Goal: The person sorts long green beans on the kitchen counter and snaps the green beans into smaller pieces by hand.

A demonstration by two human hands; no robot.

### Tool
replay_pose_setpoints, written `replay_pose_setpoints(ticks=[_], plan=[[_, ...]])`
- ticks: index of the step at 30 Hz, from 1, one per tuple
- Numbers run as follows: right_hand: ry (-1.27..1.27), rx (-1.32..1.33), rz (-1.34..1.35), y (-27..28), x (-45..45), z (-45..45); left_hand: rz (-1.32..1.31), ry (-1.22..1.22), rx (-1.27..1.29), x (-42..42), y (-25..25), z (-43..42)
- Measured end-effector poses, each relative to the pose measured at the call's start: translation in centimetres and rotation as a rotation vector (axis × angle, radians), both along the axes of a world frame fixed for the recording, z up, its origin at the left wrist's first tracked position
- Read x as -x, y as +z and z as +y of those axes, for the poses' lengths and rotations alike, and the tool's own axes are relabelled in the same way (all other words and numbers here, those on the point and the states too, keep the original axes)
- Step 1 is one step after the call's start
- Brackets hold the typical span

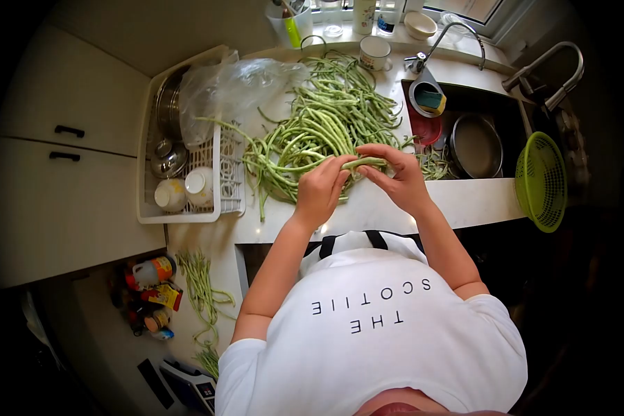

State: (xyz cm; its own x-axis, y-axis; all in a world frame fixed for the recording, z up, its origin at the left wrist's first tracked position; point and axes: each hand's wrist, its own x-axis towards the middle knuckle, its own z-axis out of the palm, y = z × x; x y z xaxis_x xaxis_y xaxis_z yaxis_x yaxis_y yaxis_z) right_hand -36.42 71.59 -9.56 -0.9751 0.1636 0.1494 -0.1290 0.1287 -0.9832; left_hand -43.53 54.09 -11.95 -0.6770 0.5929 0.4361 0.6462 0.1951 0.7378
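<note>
Both of my hands meet over the front of a big heap of long green beans point(326, 118) on the white counter. Between them a short stretch of green bean point(365, 163) lies sideways. My left hand point(321, 187) pinches its left end, fingertips closed on it. On the right, my right hand point(397, 177) holds the other end between thumb and fingers. Small cut or broken bean pieces point(433, 165) lie just right of my right hand, by the sink's edge.
A white dish rack point(230, 170) with bowls and a plastic bag point(239, 87) stand left of the heap. On the right are a sink holding a metal pan point(475, 147), a faucet point(565, 83) and a green basket point(542, 182). More beans point(201, 284) lie lower left.
</note>
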Motion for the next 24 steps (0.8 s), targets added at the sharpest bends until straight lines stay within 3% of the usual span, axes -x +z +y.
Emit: replay_pose_setpoints(ticks=[6, 11, 15, 24], plan=[[0.024, 0.191, 0.048, 0.9, 0.1, 1.0, -0.073, 0.085, 0.044, 0.0, 2.8, -1.0], [0.009, -0.365, 0.314, 1.3, 0.7, 1.1, -0.044, 0.143, 0.116, -0.5, 4.0, -2.4], [0.009, -0.37, 0.33, 1.6, 0.4, 0.3, -0.072, 0.117, -0.002, -1.0, 4.2, -2.3], [0.124, -0.473, 0.462, 2.6, 0.4, -0.5, 0.022, 0.027, 0.041, -1.6, 5.0, -2.9]])
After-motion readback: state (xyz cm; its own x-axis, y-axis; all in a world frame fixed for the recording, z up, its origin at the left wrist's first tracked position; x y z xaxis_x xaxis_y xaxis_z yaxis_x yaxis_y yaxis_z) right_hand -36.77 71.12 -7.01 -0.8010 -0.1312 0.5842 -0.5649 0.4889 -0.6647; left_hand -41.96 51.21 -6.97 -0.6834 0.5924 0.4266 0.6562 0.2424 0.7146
